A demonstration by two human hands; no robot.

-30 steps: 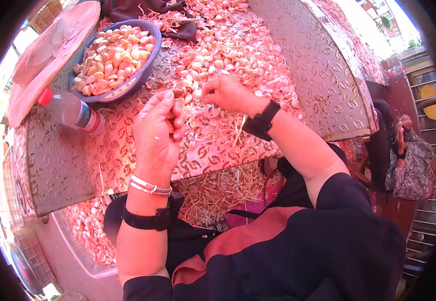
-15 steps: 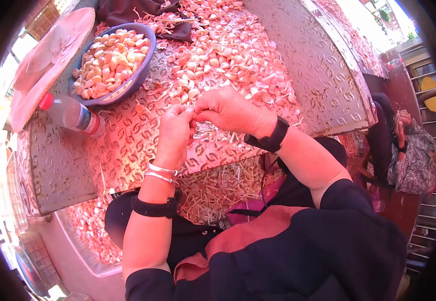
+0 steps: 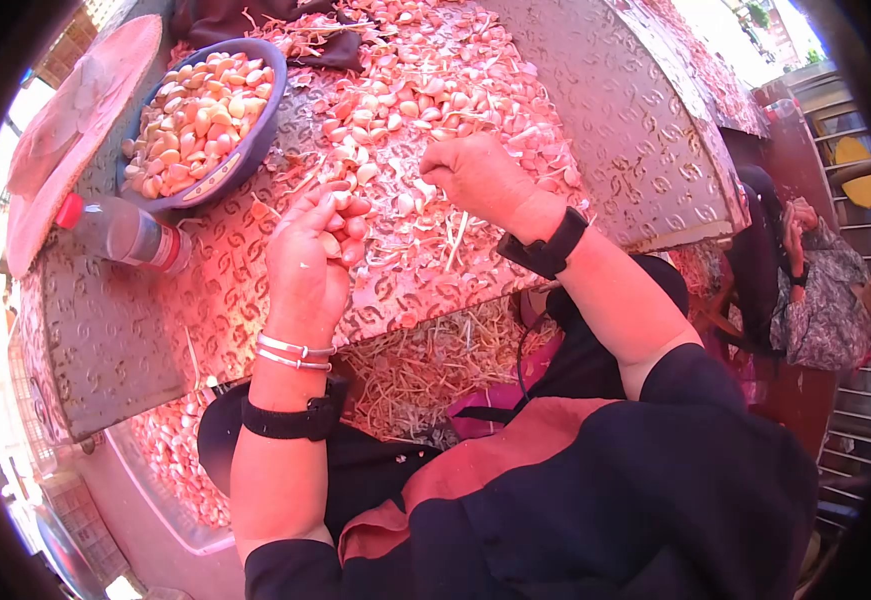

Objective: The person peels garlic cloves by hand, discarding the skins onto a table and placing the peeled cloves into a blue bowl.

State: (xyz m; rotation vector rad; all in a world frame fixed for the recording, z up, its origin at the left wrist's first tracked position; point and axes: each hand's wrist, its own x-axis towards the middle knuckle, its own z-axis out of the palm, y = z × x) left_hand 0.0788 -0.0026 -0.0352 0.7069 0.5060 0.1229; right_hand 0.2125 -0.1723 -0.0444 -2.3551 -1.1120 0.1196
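My left hand (image 3: 310, 258) is curled over the patterned table (image 3: 125, 330), holding garlic cloves (image 3: 332, 243) between its fingers and palm. My right hand (image 3: 477, 177) rests at the near edge of a big heap of unpeeled garlic cloves (image 3: 435, 90), fingertips pinched down among them. What the right fingers grip is hidden. A blue bowl (image 3: 245, 150) full of peeled cloves (image 3: 190, 115) stands to the left of the heap, beyond my left hand.
A plastic bottle with a red cap (image 3: 120, 232) lies left of my left hand. A pink hat (image 3: 65, 120) sits at the table's far left. Stems and skins (image 3: 425, 365) fill my lap. Another person (image 3: 805, 290) sits at the right.
My hands were joined over a clove half a second ago; they have now parted. The right hand moved back up to the heap, the left stayed with cloves in it.
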